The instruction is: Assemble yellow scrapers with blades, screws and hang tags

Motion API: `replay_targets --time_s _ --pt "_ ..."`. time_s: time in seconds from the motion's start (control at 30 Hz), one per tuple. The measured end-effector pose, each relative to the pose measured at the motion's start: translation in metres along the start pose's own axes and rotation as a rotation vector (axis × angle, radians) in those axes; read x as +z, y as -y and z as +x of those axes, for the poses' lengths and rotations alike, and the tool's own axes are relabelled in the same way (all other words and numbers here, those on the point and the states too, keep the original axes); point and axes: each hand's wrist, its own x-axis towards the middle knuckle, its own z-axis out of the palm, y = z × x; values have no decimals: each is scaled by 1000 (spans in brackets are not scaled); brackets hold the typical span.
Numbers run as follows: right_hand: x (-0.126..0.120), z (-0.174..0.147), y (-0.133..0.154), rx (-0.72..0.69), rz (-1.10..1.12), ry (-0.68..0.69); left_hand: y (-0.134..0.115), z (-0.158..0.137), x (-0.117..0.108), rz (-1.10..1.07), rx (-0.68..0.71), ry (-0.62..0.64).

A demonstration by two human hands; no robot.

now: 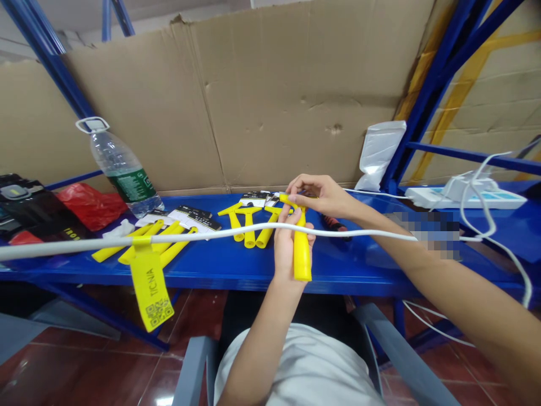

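My left hand grips the handle of a yellow T-shaped scraper tool, holding it upright above the blue shelf. My right hand pinches the tool's yellow head at the top. A white cable stretches across in front of both hands, with a yellow tag hanging from it. More yellow scrapers lie on the shelf behind my hands, and another group lies to the left, next to black-and-white cards.
A water bottle leans at the left by a red bag and black packets. A white pouch and a power strip with white cables sit at the right. Cardboard lines the back.
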Motion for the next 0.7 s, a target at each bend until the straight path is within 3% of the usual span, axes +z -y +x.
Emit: replay_targets --time_s 0.7 --pt "0 1 0 48 -2 -17 2 3 -5 -6 13 21"
